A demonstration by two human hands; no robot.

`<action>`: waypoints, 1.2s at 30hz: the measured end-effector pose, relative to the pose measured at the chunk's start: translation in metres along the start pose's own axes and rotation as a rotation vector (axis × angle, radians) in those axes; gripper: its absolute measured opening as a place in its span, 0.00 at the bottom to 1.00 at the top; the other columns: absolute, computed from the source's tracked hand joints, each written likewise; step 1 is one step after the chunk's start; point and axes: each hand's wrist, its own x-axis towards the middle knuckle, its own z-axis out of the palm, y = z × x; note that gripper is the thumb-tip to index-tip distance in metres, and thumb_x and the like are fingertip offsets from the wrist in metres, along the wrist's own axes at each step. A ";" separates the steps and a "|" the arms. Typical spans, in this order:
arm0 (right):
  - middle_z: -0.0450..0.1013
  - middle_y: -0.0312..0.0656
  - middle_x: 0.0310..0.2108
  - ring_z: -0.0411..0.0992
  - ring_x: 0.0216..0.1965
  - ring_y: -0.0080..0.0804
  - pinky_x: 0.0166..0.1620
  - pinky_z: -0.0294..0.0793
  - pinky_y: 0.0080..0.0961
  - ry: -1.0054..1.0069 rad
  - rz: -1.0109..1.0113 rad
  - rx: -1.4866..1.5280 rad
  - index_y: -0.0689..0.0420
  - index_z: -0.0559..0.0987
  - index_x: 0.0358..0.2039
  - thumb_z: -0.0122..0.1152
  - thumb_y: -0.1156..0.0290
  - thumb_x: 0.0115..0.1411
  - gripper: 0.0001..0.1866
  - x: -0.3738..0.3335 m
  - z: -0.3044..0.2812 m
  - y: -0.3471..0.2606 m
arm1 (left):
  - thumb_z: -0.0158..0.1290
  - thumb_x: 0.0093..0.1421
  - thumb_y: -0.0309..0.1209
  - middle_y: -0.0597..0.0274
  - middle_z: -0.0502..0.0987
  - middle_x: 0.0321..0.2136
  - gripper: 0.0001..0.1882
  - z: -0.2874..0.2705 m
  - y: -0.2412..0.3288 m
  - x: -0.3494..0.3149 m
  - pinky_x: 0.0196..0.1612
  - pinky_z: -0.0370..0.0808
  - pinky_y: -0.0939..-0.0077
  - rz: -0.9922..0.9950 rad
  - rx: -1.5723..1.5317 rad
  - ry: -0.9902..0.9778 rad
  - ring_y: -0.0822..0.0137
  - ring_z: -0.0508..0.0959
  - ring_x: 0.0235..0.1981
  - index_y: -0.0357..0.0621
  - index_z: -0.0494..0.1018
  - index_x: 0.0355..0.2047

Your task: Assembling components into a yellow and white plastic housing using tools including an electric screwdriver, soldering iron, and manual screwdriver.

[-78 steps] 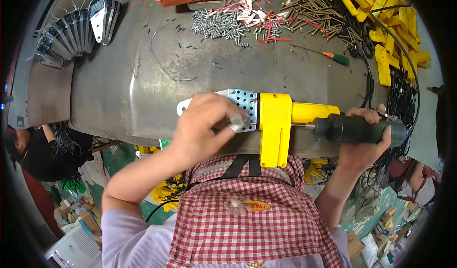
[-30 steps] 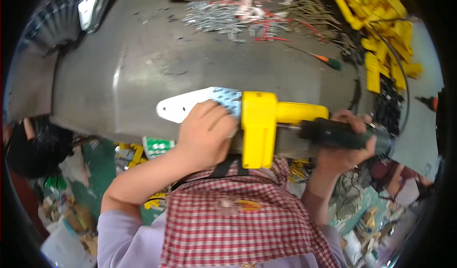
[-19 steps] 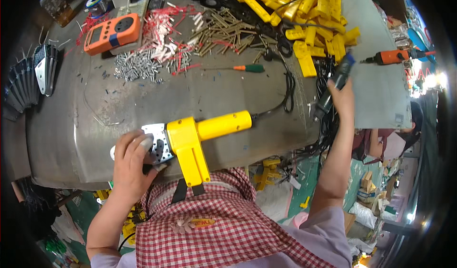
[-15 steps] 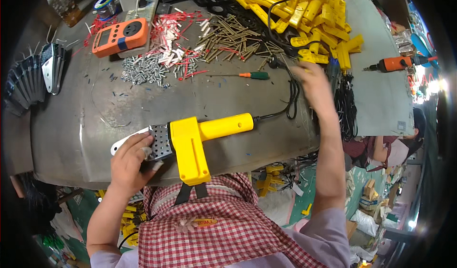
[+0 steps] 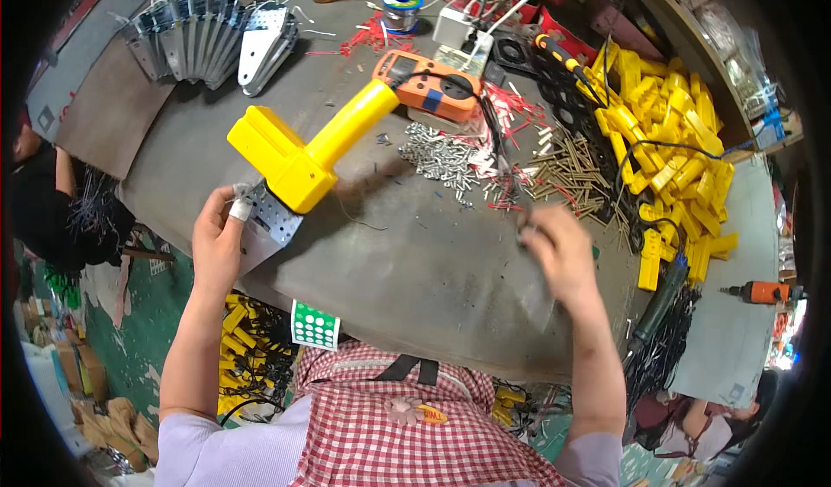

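Observation:
A yellow tool (image 5: pixel 299 154) with a round handle and a boxy arm is raised above the left part of the table. My left hand (image 5: pixel 221 236) grips it by its perforated metal plate (image 5: pixel 273 220), thumb on top; a pale wrap covers the thumb. From the handle's end a black cord (image 5: pixel 493 128) arcs over the orange multimeter (image 5: pixel 424 87) and down to my right hand (image 5: pixel 561 249). That hand is slightly blurred, its fingers curled closed around the cord, above the table right of the screws (image 5: pixel 441 154).
Brass-coloured rods (image 5: pixel 576 175), red-wired white pieces and a pile of yellow shells (image 5: pixel 679 141) lie to the right. Metal blades (image 5: pixel 264 45) lean at far left; a solder spool (image 5: pixel 401 11) stands behind. A green dotted sticker sheet (image 5: pixel 316 325) hangs at the front edge.
The yellow tool has been lifted and turned, its handle now pointing away. My right hand has moved lower with the cord drawn to it. The whole view has swung left.

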 end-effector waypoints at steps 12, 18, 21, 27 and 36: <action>0.75 0.43 0.33 0.72 0.34 0.28 0.41 0.71 0.24 -0.086 -0.139 0.238 0.63 0.74 0.43 0.56 0.73 0.57 0.13 0.211 0.024 0.024 | 0.51 0.49 0.21 0.52 0.74 0.35 0.11 -0.018 0.010 -0.063 0.42 0.71 0.66 0.359 0.490 0.055 0.52 0.75 0.38 0.37 0.73 0.35; 0.75 0.41 0.41 0.71 0.43 0.25 0.48 0.68 0.23 0.045 -0.180 -0.118 0.63 0.74 0.45 0.52 0.69 0.61 0.14 0.206 0.024 0.011 | 0.57 0.53 0.30 0.58 0.78 0.33 0.14 -0.002 -0.004 -0.127 0.38 0.73 0.74 -0.326 0.179 -0.370 0.69 0.77 0.32 0.37 0.73 0.39; 0.75 0.54 0.40 0.74 0.44 0.42 0.47 0.70 0.29 -0.019 -0.164 0.229 0.63 0.73 0.47 0.57 0.63 0.57 0.21 0.210 0.023 0.021 | 0.57 0.55 0.30 0.63 0.76 0.40 0.21 0.016 -0.013 -0.132 0.47 0.70 0.76 -0.528 -0.366 -0.408 0.73 0.74 0.41 0.35 0.69 0.47; 0.72 0.50 0.37 0.69 0.43 0.48 0.49 0.68 0.36 0.134 0.073 0.119 0.62 0.74 0.39 0.58 0.72 0.52 0.13 0.068 0.089 -0.126 | 0.53 0.58 0.24 0.62 0.76 0.37 0.11 0.016 -0.030 -0.141 0.45 0.73 0.78 -0.627 -0.543 -0.256 0.73 0.76 0.38 0.33 0.70 0.41; 0.68 0.40 0.29 0.66 0.36 0.38 0.42 0.61 0.32 -0.266 -0.379 0.239 0.57 0.74 0.30 0.62 0.75 0.45 0.10 -0.002 0.144 -0.174 | 0.55 0.54 0.25 0.61 0.77 0.30 0.09 0.016 -0.024 -0.137 0.35 0.72 0.78 -0.240 -0.239 -0.205 0.72 0.76 0.32 0.35 0.75 0.36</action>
